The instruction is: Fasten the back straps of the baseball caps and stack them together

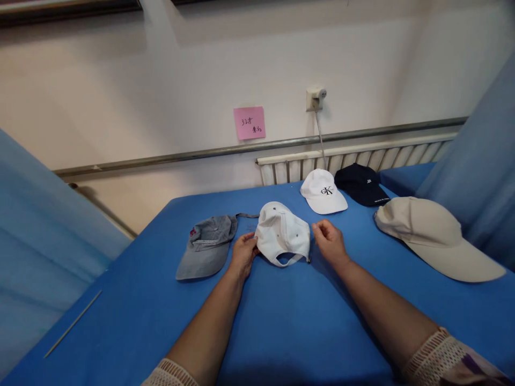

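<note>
1. While 2 lace-edged sleeves come in over the near side of the blue-covered table, the bare forearms slant forward and inward, well apart.
2. By the table's left edge, a thin stick lies slantwise.
3. The left hand reaches in with its thumb uppermost, thumb and fingers grasping the left side of the pale cap.
4. The right hand has its fingers curled toward the thumb, just beside the cap's right side; I cannot tell whether it pinches anything.
5. Between the 2 hands, the pale cap sits on the table with its back opening toward the near edge.
6. To its left rests a grey cap; toward the table's right side, a beige cap.
7. Near the far edge, a white CK cap and a navy cap sit side by side.
8. Beyond are a radiator, a metal rail, a pink note and a wall socket; blue curtains flank the table.
</note>
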A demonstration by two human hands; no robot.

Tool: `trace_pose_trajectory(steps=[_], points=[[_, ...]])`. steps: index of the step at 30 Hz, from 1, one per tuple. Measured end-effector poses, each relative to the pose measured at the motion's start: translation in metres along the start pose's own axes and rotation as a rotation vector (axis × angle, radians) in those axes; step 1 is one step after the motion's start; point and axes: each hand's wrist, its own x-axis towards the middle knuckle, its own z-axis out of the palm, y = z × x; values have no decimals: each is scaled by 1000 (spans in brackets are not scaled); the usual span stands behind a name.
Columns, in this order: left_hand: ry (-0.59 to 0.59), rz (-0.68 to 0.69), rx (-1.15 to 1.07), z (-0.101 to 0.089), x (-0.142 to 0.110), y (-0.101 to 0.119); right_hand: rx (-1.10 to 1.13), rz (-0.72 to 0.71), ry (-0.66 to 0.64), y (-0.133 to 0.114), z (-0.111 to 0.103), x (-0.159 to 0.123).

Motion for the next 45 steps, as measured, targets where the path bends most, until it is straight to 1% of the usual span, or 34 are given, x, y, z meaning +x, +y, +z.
trace_pose_trajectory(steps=[1, 3, 4, 5, 6, 7, 9, 10, 12, 13, 14, 15, 16, 18, 19, 20, 21, 23, 25, 27, 29, 32, 35, 38, 42, 45], points=[[12, 10, 4, 0, 1, 0, -19, -85, -46, -6, -1, -4], [32, 30, 18, -1, 2, 0, -82, -247, -221, -15, -1, -12], [40, 42, 30, -1, 3, -1, -112, -292, -316, -18, 1, -15], [49, 55, 46, -2, 4, -1, -139, -314, -379, -19, 2, -17], [62, 71, 66, -2, 4, -1, -164, -316, -404, -17, 4, -17], [77, 89, 87, -3, 5, 0, -186, -301, -395, -14, 6, -16], [123, 134, 134, -3, 4, 2, -224, -246, -315, -4, 9, -10], [145, 189, 187, -3, 2, 3, -237, -217, -281, 2, 10, -6], [147, 372, 361, -2, -6, 6, -248, -171, -241, 15, 11, 2], [112, 481, 467, 0, -12, 6, -247, -149, -227, 21, 11, 6], [47, 584, 571, 2, -18, 6, -241, -124, -216, 27, 11, 9], [-48, 661, 660, 5, -25, 6, -227, -94, -207, 32, 12, 11], [-163, 703, 727, 9, -32, 5, -203, -58, -198, 36, 12, 13], [-415, 733, 854, 16, -45, 2, -129, 17, -194, 44, 15, 15], [-520, 738, 919, 20, -50, 1, -87, 49, -193, 48, 16, 16], [-602, 741, 983, 23, -54, -1, -49, 75, -192, 51, 17, 17], [-654, 744, 1043, 26, -57, -2, -15, 96, -191, 54, 18, 18], [-702, 754, 1128, 30, -58, -2, 29, 127, -174, 57, 20, 19], [-726, 758, 1155, 30, -57, -1, 43, 145, -148, 59, 19, 21], [-750, 743, 1125, 26, -55, 2, 35, 151, -113, 58, 15, 23], [-780, 699, 1049, 20, -53, 6, 15, 146, -87, 56, 10, 25], [-823, 557, 872, 9, -51, 17, -17, 134, -66, 50, 5, 26], [-844, 376, 704, 2, -51, 27, -26, 115, -88, 43, 5, 23], [-816, 285, 680, -1, -48, 32, -52, 115, -185, 35, 6, 19], [-772, 272, 779, -1, -45, 28, -211, 128, -343, 29, -2, 16], [-744, 352, 857, 3, -44, 21, -332, 90, -366, 27, -6, 15]])
